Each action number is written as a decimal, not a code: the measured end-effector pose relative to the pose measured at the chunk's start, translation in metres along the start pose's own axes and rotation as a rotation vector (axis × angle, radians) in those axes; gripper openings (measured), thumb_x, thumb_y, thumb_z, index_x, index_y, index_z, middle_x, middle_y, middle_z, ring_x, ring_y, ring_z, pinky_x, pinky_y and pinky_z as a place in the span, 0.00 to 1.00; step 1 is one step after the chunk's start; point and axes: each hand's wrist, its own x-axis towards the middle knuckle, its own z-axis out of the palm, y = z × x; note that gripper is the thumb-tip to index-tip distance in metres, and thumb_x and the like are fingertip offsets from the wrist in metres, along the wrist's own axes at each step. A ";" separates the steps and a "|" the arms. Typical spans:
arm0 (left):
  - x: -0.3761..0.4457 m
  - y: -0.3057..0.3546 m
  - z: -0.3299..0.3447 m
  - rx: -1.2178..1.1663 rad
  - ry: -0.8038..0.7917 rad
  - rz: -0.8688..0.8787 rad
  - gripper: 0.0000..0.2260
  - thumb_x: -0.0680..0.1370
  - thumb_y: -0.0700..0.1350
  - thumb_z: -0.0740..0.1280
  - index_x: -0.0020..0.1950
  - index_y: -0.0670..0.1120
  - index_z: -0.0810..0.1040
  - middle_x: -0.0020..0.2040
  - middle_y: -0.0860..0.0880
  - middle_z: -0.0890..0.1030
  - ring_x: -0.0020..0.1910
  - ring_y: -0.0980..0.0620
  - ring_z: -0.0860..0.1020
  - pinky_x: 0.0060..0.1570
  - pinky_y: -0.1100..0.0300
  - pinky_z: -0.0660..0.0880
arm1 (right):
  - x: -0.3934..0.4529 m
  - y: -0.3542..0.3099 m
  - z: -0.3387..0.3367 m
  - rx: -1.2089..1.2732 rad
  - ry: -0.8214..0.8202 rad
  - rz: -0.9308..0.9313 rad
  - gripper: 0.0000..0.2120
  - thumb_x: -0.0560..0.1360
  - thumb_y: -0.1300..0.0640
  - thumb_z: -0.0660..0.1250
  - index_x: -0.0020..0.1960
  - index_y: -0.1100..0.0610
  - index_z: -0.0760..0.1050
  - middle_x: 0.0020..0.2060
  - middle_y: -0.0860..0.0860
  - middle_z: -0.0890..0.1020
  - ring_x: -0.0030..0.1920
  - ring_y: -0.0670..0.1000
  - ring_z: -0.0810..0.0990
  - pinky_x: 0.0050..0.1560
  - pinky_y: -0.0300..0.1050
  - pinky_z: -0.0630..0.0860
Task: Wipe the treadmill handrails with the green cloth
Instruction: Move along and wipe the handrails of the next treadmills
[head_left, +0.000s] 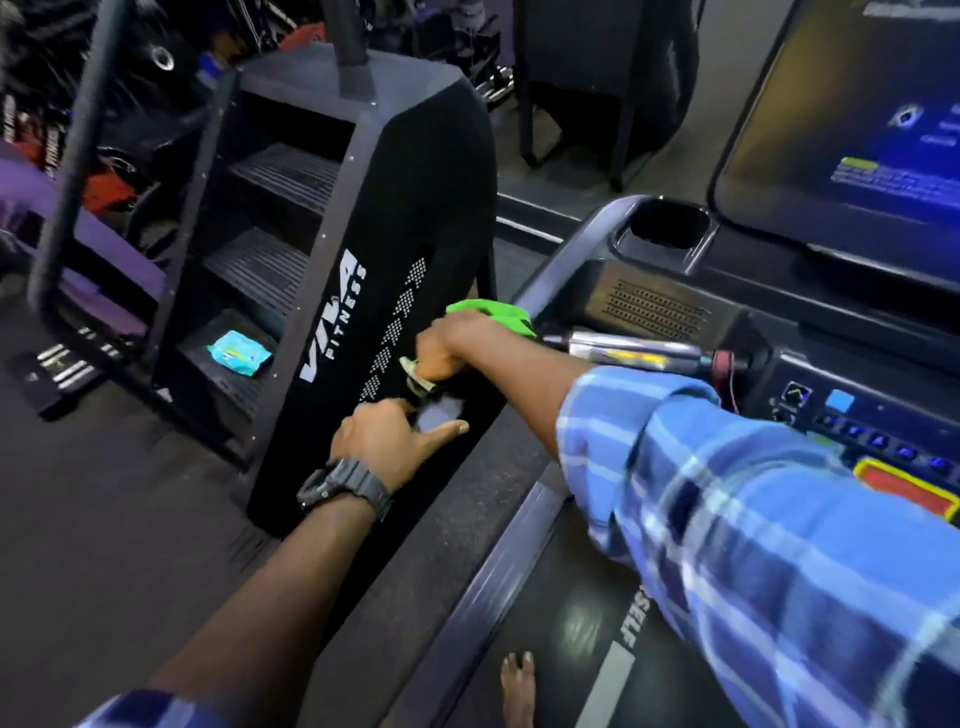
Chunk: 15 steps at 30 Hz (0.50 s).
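Observation:
The green cloth (493, 312) is bunched round the treadmill's left handrail (550, 270), which slopes down from the console toward me. My right hand (441, 348) reaches across my body and grips the cloth on the rail; a bit of cloth pokes out under the fingers. Just below it, my left hand (387, 441), with a dark watch on the wrist, holds the blurred lower end of the same rail, thumb stretched along it. The rail between the two hands is mostly hidden.
A black stair-climber machine (363, 260) stands close on the left, with a teal packet (239, 353) on a lower step. To the right are the console screen (857, 130), cup holder (670, 223), silver grip bar (634, 351) and red stop button (904, 488). A bare foot (519, 686) stands on the belt (571, 623).

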 end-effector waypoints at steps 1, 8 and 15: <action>-0.002 0.000 0.002 -0.022 0.023 -0.014 0.31 0.63 0.76 0.63 0.40 0.48 0.79 0.39 0.44 0.82 0.43 0.41 0.81 0.36 0.58 0.72 | -0.008 -0.004 0.004 0.015 0.013 -0.059 0.23 0.75 0.45 0.59 0.63 0.56 0.77 0.64 0.57 0.79 0.63 0.58 0.78 0.58 0.48 0.73; -0.002 -0.006 0.012 -0.033 0.081 0.004 0.35 0.62 0.79 0.58 0.44 0.48 0.80 0.40 0.45 0.82 0.42 0.41 0.81 0.34 0.57 0.71 | -0.010 0.006 0.001 -0.029 0.074 0.007 0.22 0.73 0.49 0.58 0.62 0.58 0.78 0.62 0.59 0.79 0.61 0.60 0.79 0.58 0.50 0.74; -0.004 -0.003 0.008 -0.006 0.079 -0.013 0.33 0.65 0.74 0.63 0.45 0.44 0.80 0.45 0.39 0.82 0.46 0.37 0.80 0.40 0.53 0.75 | -0.021 -0.016 0.033 0.070 0.302 -0.093 0.16 0.73 0.48 0.60 0.55 0.52 0.80 0.52 0.56 0.83 0.54 0.59 0.81 0.44 0.49 0.72</action>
